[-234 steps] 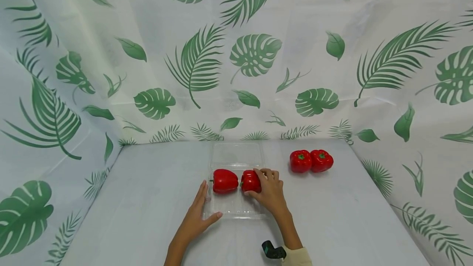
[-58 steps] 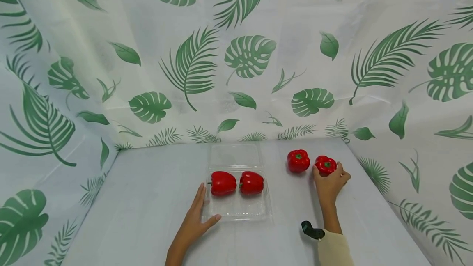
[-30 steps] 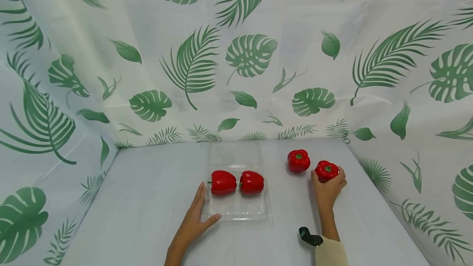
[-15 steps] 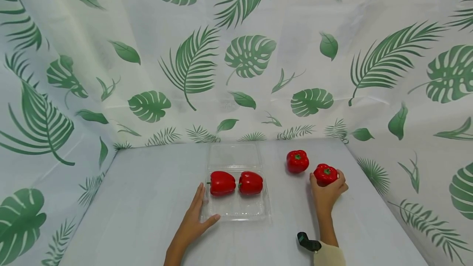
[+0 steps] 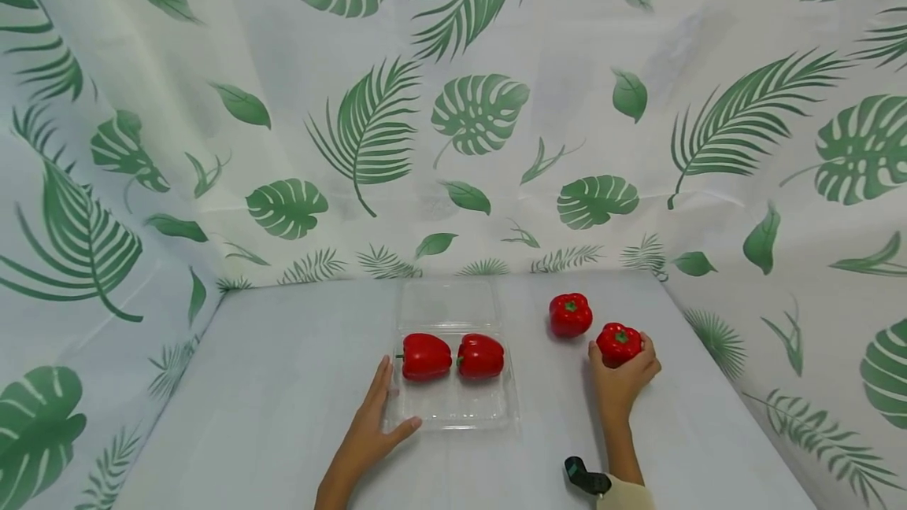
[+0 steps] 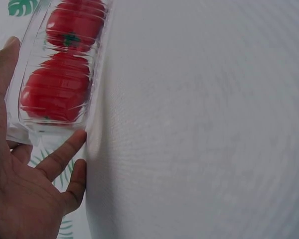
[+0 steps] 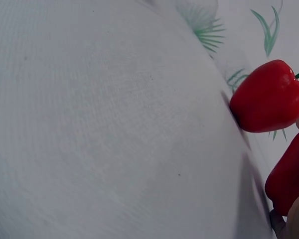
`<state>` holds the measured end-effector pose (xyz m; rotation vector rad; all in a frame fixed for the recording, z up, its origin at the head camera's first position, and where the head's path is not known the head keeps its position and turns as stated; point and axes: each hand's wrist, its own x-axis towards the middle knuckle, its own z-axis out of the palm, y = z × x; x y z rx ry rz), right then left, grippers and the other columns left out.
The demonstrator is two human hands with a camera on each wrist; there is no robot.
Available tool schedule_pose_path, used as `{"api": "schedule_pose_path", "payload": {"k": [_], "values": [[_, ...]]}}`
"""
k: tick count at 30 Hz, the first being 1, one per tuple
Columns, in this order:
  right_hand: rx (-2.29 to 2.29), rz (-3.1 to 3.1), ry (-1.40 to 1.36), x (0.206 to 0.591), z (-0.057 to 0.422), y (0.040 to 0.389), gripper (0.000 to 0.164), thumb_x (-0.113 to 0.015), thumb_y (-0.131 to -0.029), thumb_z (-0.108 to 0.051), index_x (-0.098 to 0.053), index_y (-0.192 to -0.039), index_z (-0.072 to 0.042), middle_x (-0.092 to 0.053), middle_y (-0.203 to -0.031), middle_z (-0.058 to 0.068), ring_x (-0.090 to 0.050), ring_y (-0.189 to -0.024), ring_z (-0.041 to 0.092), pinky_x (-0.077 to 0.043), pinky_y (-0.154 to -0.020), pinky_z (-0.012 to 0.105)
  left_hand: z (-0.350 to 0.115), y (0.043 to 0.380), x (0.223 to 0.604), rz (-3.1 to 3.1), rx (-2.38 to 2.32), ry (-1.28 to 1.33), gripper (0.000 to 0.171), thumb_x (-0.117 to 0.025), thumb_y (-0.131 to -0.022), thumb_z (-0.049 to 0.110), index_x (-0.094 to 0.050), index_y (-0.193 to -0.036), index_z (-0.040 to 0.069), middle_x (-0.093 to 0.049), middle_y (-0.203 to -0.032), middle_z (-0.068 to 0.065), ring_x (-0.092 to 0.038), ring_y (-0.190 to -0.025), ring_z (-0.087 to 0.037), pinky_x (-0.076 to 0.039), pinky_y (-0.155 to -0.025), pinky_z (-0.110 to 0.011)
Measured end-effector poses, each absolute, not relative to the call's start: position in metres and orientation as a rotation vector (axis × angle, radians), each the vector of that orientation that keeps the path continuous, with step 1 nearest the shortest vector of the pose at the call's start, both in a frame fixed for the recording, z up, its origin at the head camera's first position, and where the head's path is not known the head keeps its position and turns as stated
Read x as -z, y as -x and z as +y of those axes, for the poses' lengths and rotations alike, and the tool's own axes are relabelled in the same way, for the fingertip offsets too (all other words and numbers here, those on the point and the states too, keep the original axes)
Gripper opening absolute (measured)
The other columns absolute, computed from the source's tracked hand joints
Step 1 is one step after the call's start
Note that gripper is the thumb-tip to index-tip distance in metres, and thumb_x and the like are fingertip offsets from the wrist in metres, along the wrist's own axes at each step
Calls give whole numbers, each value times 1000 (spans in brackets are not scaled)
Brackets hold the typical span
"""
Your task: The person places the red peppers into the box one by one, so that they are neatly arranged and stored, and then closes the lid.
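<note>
My right hand point(image 5: 622, 386) grips a red bell pepper point(image 5: 619, 344) between thumb and fingers, on the right side of the table; in the right wrist view this pepper point(image 7: 291, 174) is partly cut off by the frame edge. Behind it to the left stands a second red pepper point(image 5: 570, 315), stem up. My left hand point(image 5: 368, 432), fingers straight, rests at the left edge of a clear plastic clamshell box point(image 5: 453, 409). Two red peppers lie on their sides in the box's back half, the left one point(image 5: 426, 357) and the right one point(image 5: 481, 356). The box's lid point(image 5: 449, 303) is folded back.
A pale grey-white table surface point(image 5: 283, 384) spreads around the box. Leaf-printed white curtains point(image 5: 397, 234) close off the back and sides. On my right wrist sits a dark camera mount point(image 5: 587, 478).
Earlier my right hand was at the right pepper in the box. It then took the far right pepper and drew it slightly nearer, apart from its neighbour. My left hand stays at the box.
</note>
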<state>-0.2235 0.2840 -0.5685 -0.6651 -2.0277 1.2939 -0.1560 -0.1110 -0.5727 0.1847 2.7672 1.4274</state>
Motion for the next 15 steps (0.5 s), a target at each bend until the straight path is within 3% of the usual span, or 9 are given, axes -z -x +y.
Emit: {"api": "schedule_pose_path", "payload": {"k": [15], "values": [[-1354, -1893, 677, 567, 275, 220, 90, -76, -83, -16, -16, -148, -27, -23, -155, 5, -19, -147, 16, -36, -114, 55, -110, 154, 571, 2773, -1414, -185, 103, -75, -79, 52, -15, -158, 23, -11, -166, 3, -48, -137, -29, -37, -110, -57]]}}
